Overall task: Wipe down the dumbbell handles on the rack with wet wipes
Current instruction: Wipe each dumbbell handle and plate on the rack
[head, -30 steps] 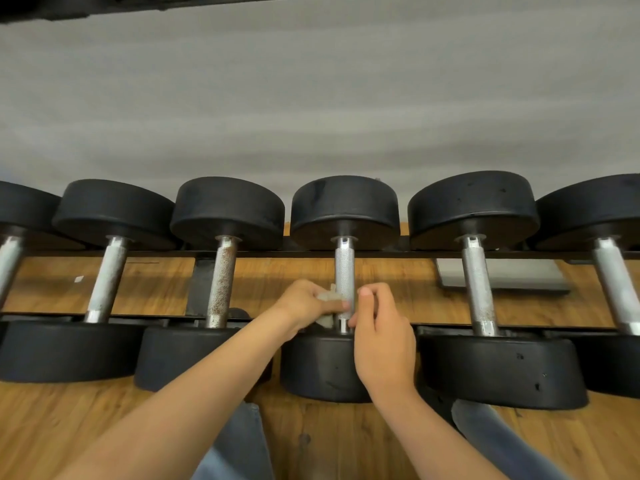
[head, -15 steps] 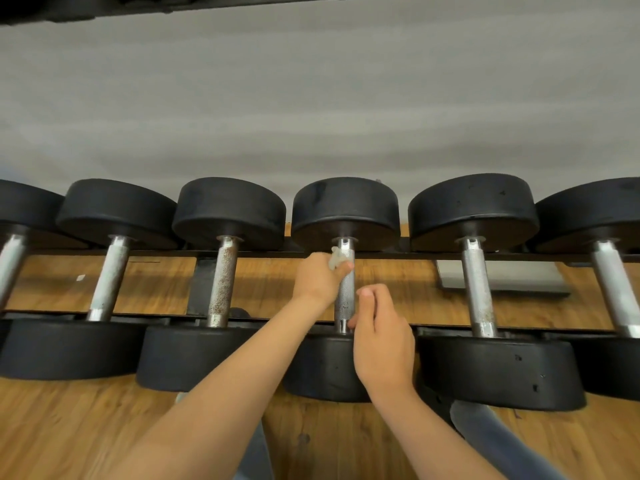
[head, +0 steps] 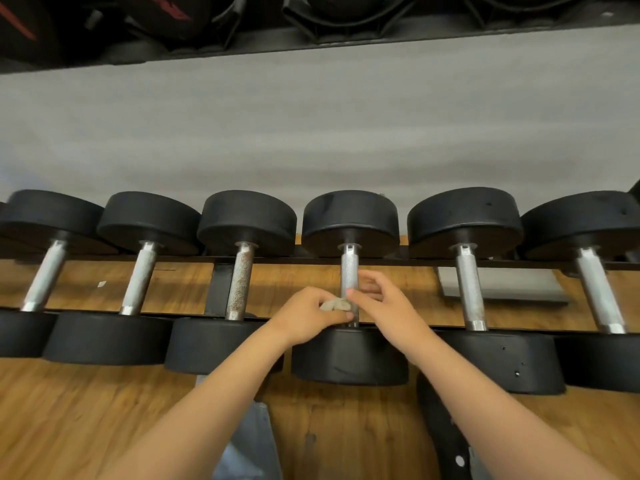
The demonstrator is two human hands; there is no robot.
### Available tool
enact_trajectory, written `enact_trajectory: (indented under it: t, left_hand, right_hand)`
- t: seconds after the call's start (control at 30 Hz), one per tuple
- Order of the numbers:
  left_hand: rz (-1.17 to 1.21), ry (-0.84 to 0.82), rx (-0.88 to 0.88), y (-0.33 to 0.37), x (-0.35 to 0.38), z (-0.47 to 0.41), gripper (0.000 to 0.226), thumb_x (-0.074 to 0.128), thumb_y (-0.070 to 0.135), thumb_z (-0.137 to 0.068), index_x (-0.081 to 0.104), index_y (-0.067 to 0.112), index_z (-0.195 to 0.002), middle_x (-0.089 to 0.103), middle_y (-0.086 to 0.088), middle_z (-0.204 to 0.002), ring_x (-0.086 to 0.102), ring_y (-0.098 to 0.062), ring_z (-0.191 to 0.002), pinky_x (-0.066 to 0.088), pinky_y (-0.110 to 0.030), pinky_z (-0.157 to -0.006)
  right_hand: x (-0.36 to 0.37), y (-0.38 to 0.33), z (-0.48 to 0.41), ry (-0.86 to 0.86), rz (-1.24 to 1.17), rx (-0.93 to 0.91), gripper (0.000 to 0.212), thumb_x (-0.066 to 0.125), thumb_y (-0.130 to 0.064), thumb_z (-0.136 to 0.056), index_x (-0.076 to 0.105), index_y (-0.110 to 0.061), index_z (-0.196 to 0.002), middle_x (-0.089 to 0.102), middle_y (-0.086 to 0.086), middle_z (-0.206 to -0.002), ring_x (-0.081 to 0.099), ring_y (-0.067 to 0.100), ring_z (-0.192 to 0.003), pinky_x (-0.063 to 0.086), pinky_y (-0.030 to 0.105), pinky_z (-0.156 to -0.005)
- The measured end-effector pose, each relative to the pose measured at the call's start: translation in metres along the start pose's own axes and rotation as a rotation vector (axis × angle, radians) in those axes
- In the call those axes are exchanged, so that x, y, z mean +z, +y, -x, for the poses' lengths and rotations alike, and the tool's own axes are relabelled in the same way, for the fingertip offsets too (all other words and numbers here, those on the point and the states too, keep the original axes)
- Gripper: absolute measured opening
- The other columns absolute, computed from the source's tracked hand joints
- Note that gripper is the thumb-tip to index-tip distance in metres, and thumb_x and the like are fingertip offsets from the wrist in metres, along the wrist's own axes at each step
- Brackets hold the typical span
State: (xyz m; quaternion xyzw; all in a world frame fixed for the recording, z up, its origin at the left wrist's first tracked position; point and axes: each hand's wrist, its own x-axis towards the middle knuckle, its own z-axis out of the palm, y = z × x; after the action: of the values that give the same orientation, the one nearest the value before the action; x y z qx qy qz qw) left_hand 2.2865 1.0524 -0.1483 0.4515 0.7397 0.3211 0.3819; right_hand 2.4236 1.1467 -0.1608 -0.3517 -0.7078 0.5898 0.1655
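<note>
Several black dumbbells lie side by side across the rack rails, their metal handles pointing away from me. My left hand grips a crumpled, greyish wet wipe against the lower left side of the middle dumbbell handle. My right hand is at the right side of the same handle, its thumb touching the wipe and its fingers loosely curled behind the bar. The lower end of that handle is hidden by both hands.
A rust-speckled handle lies just left, cleaner handles to the right. Wooden floor shows below the rack, with a grey plate on it. A dark shelf with bags runs overhead. My knees are below.
My left hand slid the wipe from the far end of the handle back down to the near end. My right hand lifted slightly and opened its fingers around the bar. The view tilted upward.
</note>
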Motion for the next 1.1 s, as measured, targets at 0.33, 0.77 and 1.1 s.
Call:
enact_trajectory:
  t: [0.33,0.77,1.1]
  left_hand:
    - [0.403,0.474,-0.051,0.009,0.036,0.010,0.032,0.075,0.031,-0.084,0.052,0.023,-0.105,0.062,0.004,-0.111,0.059,-0.011,-0.106,0.046,-0.022,-0.087]
    - [0.030,0.839,-0.179,0.008,0.074,0.001,0.019,0.048,0.042,-0.099,0.054,0.025,-0.093,0.062,0.010,-0.076,0.058,-0.003,-0.071,0.036,-0.017,-0.058]
    - [0.038,0.803,-0.212,0.009,0.074,0.002,0.021,0.047,0.042,-0.098,0.055,0.025,-0.089,0.065,0.007,-0.072,0.061,-0.006,-0.065,0.037,-0.018,-0.056]
  right_hand:
    - [-0.026,-0.010,-0.024,0.306,0.029,-0.060,0.003,0.060,-0.016,-0.094,0.060,-0.012,-0.093,0.065,0.004,-0.093,0.064,0.020,-0.087,0.055,0.031,-0.068]
    - [0.002,0.008,-0.082,0.325,-0.537,0.180,0.017,0.057,-0.020,-0.098,0.067,-0.021,-0.085,0.069,0.000,-0.094,0.064,0.017,-0.099,0.049,0.031,-0.092]
    - [0.018,0.011,-0.092,0.317,-0.474,0.224,0.034,0.070,-0.029,-0.089,0.058,-0.015,-0.117,0.062,0.001,-0.107,0.056,0.008,-0.086,0.041,0.018,-0.060]
